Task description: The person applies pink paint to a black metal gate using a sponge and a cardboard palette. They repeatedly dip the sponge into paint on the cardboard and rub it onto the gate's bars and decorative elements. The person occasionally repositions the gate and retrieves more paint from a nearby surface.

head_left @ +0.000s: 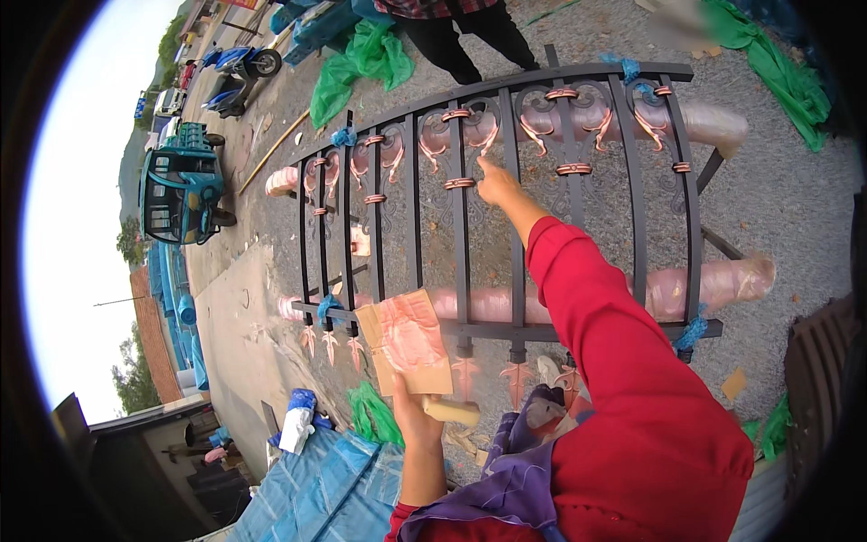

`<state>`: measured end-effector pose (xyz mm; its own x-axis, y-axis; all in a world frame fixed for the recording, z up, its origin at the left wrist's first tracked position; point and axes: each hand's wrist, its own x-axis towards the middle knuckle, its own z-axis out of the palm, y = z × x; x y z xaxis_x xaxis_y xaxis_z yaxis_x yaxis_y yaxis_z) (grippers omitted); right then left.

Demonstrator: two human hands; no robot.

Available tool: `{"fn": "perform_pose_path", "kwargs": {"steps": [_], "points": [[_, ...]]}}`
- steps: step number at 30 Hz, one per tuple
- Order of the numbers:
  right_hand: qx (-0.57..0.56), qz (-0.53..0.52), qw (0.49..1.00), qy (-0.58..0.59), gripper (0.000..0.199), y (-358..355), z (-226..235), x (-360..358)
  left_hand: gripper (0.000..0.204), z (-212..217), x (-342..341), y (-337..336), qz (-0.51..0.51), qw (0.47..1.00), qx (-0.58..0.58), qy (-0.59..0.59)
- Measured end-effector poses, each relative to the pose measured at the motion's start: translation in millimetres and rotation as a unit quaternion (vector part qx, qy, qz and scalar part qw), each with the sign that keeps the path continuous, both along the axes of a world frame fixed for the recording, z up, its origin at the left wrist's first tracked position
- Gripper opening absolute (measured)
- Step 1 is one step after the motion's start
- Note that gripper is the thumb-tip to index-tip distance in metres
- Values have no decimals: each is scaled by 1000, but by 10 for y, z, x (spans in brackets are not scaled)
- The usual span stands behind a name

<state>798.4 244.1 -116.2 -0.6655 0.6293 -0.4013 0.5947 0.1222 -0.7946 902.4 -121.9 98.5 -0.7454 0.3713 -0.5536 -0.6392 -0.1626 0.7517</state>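
My left hand [417,429] grips a piece of cardboard [372,330] from below. A smeared patch of copper-pink paint [408,330] covers its face. Just under the cardboard, beside my left fingers, is a cream-coloured rounded block [452,412]; whether I hold it too is unclear. My right hand [498,183] reaches over a dark metal fence panel [515,217], index finger stretched out to the copper-coloured tip of a scroll [489,140]. Nothing shows in that hand. The panel has copper-painted collars [460,183] and leaf-shaped spear tips [516,384] along its near edge.
Plastic-wrapped padded bars [668,291] support the panel. Blue ties [692,332] sit at its corners. Another person [461,41] stands beyond the far edge. Green plastic sheeting [361,59], a blue three-wheeler [183,183] and a scooter [239,77] are to the left. Blue wrapped stacks [316,488] lie near me.
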Motion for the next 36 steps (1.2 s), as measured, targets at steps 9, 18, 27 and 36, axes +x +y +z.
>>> {"fn": "perform_pose_path", "kwargs": {"steps": [9, 18, 27, 36], "points": [[-53, -56, 997, 28, 63, 127, -332, -521, 42, 23, 122, -74, 108, 989, -96, -39], [-255, -126, 935, 211, 31, -234, -151, -7, 34, -12, 167, -459, 151, 986, -67, -8], [-410, 40, 902, 132, 23, -2232, 413, 2350, 38, -140, 419, -918, 158, 987, 32, 0], [-211, 272, 928, 145, 32, -3217, 1519, 2543, 38, 40, 777, -1997, 277, 953, 82, 93]]}}
